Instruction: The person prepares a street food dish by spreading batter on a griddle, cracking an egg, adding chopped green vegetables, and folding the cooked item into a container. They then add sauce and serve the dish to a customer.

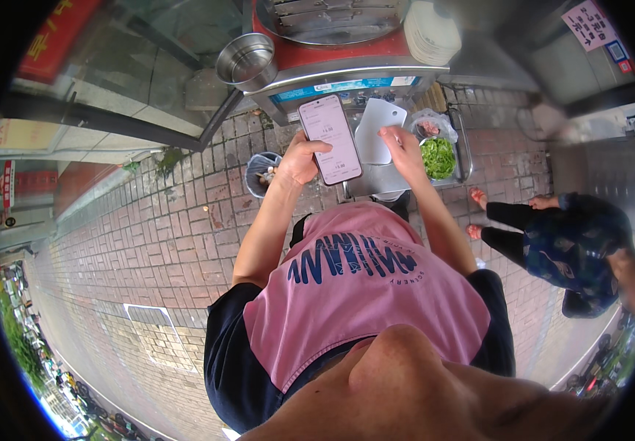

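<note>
A smartphone [337, 131] with a lit, pale screen lies in my left hand [300, 160], whose thumb rests over the glass. My right hand [404, 153] is to the right of the phone and apart from it, over a white cutting board [374, 126]. Its fingers are curled in; whatever they may hold is hidden. The board, with a hole near its top corner, lies on a metal tray [470, 165]. On the tray, beyond my right wrist, are chopped green leaves [438, 158] and a clear plastic bag [430, 123] of pinkish food.
A lined bin [257, 176] with scraps stands left of my arm. Ahead is a metal cart [332, 71] bearing a steel pot [248, 62] and a stack of pale plates [433, 33]. Another person [571, 242] is to my right on the brick paving [170, 228].
</note>
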### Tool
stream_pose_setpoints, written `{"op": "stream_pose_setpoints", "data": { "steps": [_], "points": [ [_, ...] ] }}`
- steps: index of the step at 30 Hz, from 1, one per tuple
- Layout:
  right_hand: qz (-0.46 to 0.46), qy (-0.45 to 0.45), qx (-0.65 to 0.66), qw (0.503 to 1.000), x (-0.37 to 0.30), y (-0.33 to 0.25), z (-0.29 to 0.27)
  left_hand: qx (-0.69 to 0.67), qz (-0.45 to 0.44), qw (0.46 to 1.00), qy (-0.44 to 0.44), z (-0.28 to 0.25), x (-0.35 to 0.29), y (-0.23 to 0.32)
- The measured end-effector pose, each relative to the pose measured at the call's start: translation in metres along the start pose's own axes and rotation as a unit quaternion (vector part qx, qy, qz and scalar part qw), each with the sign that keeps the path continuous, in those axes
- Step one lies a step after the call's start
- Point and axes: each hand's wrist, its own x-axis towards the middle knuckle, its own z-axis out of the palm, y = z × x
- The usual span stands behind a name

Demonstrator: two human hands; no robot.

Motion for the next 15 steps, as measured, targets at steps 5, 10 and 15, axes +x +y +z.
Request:
{"op": "stream_pose_setpoints", "data": {
  "steps": [5, 10, 15],
  "points": [
    [0.004, -0.004, 0.001, 1.0, -0.001, 0.003, 0.001, 0.018, 0.005, 1.0, -0.01, 0.004, -0.004, 0.001],
    [0.005, -0.003, 0.002, 1.0, -0.002, 0.002, 0.001, -0.087, -0.053, 0.995, 0.018, 0.003, -0.002, 0.003],
    [0.01, -0.009, -0.006, 1.0, -0.002, 0.003, 0.001, -0.082, -0.029, 0.995, 0.046, 0.013, 0.0, 0.004]
  ]
}}
